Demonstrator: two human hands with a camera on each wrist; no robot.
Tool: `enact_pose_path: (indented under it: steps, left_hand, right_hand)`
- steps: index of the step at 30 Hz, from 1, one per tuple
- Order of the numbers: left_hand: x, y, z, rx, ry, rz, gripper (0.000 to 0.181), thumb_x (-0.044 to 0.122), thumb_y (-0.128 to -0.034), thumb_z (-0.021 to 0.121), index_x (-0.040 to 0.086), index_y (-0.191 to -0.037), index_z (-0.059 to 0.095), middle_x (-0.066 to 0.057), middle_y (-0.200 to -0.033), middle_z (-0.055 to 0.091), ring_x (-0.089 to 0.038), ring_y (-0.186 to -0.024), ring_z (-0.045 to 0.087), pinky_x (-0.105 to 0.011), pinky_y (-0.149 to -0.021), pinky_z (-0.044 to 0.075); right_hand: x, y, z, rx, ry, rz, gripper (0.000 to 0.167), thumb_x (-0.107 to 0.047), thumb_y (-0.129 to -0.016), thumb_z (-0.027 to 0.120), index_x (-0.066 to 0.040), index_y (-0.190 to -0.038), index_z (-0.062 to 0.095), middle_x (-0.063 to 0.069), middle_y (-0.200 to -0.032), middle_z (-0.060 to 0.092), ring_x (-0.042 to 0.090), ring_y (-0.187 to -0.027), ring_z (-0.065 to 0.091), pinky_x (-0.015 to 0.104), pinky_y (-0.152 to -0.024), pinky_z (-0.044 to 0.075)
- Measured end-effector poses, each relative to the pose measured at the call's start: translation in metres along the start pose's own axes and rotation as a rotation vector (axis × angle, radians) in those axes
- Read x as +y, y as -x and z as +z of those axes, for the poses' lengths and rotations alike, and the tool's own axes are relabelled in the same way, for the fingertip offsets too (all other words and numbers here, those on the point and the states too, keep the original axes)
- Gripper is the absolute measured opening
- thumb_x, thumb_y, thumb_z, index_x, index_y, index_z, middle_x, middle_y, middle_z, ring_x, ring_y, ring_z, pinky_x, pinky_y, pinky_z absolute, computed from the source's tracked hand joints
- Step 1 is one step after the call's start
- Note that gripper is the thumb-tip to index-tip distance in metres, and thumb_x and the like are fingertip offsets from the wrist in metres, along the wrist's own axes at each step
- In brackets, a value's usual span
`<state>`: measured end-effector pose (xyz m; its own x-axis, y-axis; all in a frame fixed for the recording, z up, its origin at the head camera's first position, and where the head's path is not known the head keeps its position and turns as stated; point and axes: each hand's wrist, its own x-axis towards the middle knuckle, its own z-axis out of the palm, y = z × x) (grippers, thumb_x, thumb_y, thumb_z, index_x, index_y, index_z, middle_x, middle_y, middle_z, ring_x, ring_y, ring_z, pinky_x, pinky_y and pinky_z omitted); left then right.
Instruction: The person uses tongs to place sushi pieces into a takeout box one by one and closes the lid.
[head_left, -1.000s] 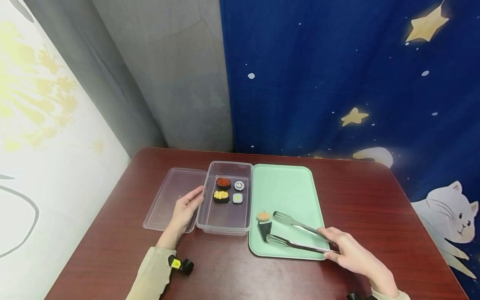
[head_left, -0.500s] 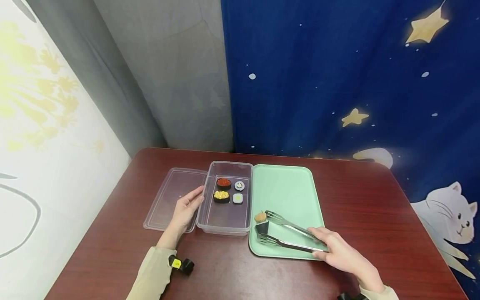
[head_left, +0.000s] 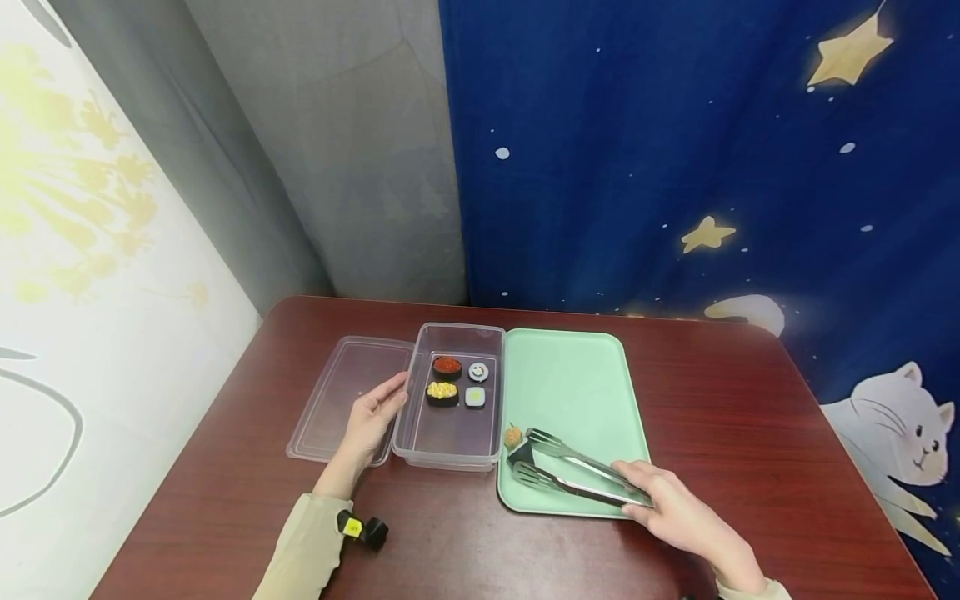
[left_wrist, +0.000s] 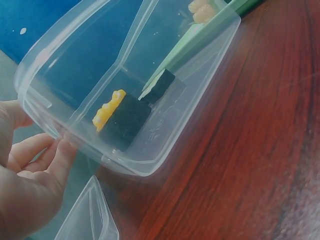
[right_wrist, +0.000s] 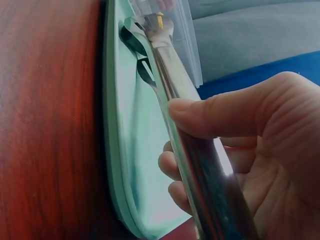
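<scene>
My left hand (head_left: 372,419) touches the left wall of a clear plastic container (head_left: 450,446) with its fingertips, outside the rim. In the container sit a red-topped sushi (head_left: 447,367), a corn-topped sushi (head_left: 442,394), a round sushi roll (head_left: 478,372) and a squarish sushi roll (head_left: 475,397). My right hand (head_left: 682,512) grips metal tongs (head_left: 581,492) with the thumb on one arm. The tongs' slotted tips are apart, on either side of a black-wrapped sushi piece (head_left: 520,453) with an orange-tan top. That piece lies at the left edge of the green tray (head_left: 566,375).
A clear lid (head_left: 352,392) lies on the table left of the container, partly beneath my left hand. The tray stands right against the container. Dark red-brown tabletop (head_left: 712,392) extends to the right, with curtains behind it.
My right hand and the tongs have moved left. The black-wrapped sushi has shifted left and turned, and now lies at the tray's edge. My left hand and the container stay in place.
</scene>
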<state>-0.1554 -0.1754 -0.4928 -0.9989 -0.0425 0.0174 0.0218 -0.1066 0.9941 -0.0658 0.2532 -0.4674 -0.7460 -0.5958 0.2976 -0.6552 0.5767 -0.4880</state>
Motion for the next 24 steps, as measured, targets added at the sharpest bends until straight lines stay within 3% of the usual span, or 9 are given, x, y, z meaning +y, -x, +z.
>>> enact_pose_path:
  steps: [8,16,24]
  left_hand:
    - [0.0005,0.0003,-0.0004,-0.002,0.006,-0.001,0.042,-0.006,-0.0900,0.055,-0.014,-0.130,0.045,-0.028,-0.134,0.045,-0.001,-0.103,0.058,-0.015,-0.091,0.046]
    - [0.0002,0.0001,-0.0013,-0.004,0.002,0.001,0.042,-0.005,-0.0900,0.055,-0.013,-0.130,0.045,-0.028,-0.134,0.045,-0.009,-0.110,0.057,-0.016,-0.092,0.046]
    - [0.0005,0.0002,-0.0001,-0.006,0.003,0.001,0.042,-0.005,-0.0902,0.055,-0.014,-0.130,0.045,-0.028,-0.134,0.044,-0.002,-0.105,0.058,-0.016,-0.092,0.045]
  right_hand:
    - [0.0010,0.0018,0.0012,0.039,-0.005,-0.034,0.049,0.007,-0.069,0.074,0.011,-0.114,0.057,0.012,-0.104,0.064,0.018,-0.089,0.060,0.009,-0.075,0.042]
    - [-0.0021,0.0007,0.0038,0.016,0.081,-0.017,0.052,0.005,-0.068,0.075,0.009,-0.116,0.057,0.009,-0.108,0.064,0.017,-0.092,0.061,0.024,-0.072,0.052]
    - [-0.0049,-0.0006,0.0099,0.058,0.142,-0.060,0.052,0.005,-0.067,0.077,0.007,-0.115,0.058,0.008,-0.105,0.063,0.017,-0.092,0.061,0.022,-0.073,0.051]
